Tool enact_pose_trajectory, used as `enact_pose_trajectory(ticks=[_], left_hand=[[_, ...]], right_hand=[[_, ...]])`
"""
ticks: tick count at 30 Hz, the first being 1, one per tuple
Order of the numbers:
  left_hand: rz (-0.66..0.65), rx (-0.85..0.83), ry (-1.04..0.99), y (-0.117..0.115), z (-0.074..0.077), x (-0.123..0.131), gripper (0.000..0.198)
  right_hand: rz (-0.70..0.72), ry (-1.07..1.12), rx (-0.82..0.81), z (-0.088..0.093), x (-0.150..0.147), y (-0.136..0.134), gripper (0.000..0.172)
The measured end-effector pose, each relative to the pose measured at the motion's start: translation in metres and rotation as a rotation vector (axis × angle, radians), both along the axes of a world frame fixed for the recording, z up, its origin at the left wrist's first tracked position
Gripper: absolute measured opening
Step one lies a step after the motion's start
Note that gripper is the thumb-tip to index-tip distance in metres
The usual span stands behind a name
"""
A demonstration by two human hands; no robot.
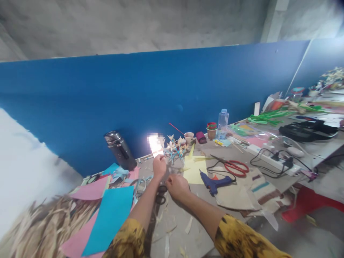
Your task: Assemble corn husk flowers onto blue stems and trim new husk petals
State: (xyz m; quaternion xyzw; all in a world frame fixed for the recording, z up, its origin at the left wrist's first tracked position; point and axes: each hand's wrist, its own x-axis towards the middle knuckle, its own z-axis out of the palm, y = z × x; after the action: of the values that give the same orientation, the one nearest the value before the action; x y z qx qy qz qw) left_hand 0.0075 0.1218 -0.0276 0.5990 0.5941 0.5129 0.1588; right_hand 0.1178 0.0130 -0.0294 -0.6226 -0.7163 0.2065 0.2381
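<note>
My left hand (159, 166) is raised with its fingers curled, just at the lower end of a bright, phone-like screen (156, 146) that is partly blurred out. Whether it grips or only touches the screen, I cannot tell. Lower and to the right, my right hand (177, 187) is closed over the table, and what its fingers hold, if anything, is hidden. Pale artificial flowers (176, 147) on blue stems lie behind my hands. Dark-handled scissors (161, 195) rest between my forearms. A yellow sheet (195, 170) lies right of my hands, beside a blue glue gun (216, 182).
A dark thermos (120, 150) stands at left, above blue card (110, 218) and dried husks (51, 229). Red-handled scissors (236, 168), a paper cup (189, 138), a water bottle (223, 124) and a power strip (272, 159) with cables occupy the right. A blue partition (150, 96) rises behind.
</note>
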Motion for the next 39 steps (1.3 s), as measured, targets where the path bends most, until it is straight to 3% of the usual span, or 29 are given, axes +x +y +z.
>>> enact_pose_trajectory(ticks=[9,17,26,33,39], left_hand=[[0.000,-0.002,-0.067,0.002,-0.021,-0.003,0.018],[-0.034,-0.033,-0.191,0.007,-0.021,-0.008,0.016],[-0.066,-0.001,-0.271,0.006,-0.028,-0.004,0.020],[-0.045,0.023,-0.283,0.008,-0.031,-0.005,0.022],[-0.001,0.021,-0.296,0.010,-0.031,-0.007,0.017]], right_hand=[[-0.073,0.026,0.008,0.000,0.008,0.007,0.021],[-0.153,0.049,0.003,-0.006,0.009,0.014,0.021],[-0.408,-0.026,0.025,0.013,0.039,0.070,0.028],[-0.391,-0.084,0.027,0.009,0.039,0.092,0.011],[-0.403,-0.073,0.092,0.000,0.049,0.101,0.014]])
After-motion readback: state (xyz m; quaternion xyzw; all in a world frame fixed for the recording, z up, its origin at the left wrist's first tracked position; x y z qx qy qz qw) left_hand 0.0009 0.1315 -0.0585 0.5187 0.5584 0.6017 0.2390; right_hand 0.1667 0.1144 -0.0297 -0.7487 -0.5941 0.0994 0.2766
